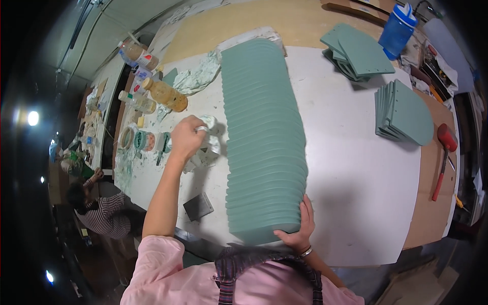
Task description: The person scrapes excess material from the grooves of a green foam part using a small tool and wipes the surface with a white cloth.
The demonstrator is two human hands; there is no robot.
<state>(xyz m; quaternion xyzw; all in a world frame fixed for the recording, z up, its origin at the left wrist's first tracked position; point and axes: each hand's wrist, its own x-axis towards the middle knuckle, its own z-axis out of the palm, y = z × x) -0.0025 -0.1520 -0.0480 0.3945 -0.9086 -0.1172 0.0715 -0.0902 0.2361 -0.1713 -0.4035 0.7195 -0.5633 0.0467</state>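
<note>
Row of green panels [264,137] lies on the white table [356,178], near end close to the table's front edge. Left hand [188,134] pinches a white rag [212,136] just beside the row's left edge. Right hand [300,227], thumb and fingers spread, cups the near right corner. Broad tabletop separates the row from stacked panels [412,116] at right.

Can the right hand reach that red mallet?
Probably, with a stretch: only white tabletop and brown board lie between the right hand, against the row of green panels, and the red mallet.
</note>
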